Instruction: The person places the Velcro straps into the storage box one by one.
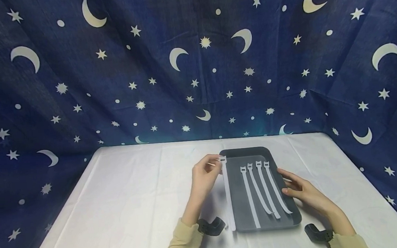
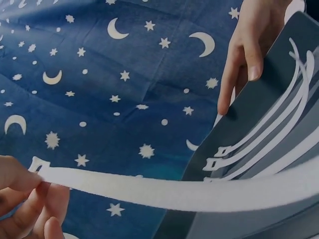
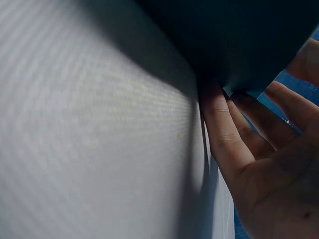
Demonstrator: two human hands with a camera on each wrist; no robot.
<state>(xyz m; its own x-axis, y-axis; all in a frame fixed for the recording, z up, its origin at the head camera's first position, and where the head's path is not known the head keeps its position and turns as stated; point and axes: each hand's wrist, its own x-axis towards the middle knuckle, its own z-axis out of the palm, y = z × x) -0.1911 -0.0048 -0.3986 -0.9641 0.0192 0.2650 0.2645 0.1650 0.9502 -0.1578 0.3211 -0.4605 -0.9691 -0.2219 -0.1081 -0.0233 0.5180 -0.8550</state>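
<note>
My left hand [image 1: 204,175] pinches a white hook-and-loop cable tie [image 1: 228,201] by its slotted head, between thumb and fingers. The tie hangs lengthwise along the left edge of a dark grey tray [image 1: 237,208]; in the left wrist view this same strap [image 2: 149,192] stretches across toward the right. Several more white cable ties [image 1: 249,199] lie roughly side by side in the tray, heads toward the far end. My right hand [image 1: 305,193] touches the tray's right side with nearly straight fingers. Seen from the right wrist, its fingers [image 3: 224,122] reach against the tray's dark outer wall.
A white cloth-covered table [image 1: 120,211] lies under the tray. Behind it hangs a dark blue curtain [image 1: 154,36] patterned with moons and stars. Black wrist devices [image 1: 212,226] sit at both sleeve cuffs.
</note>
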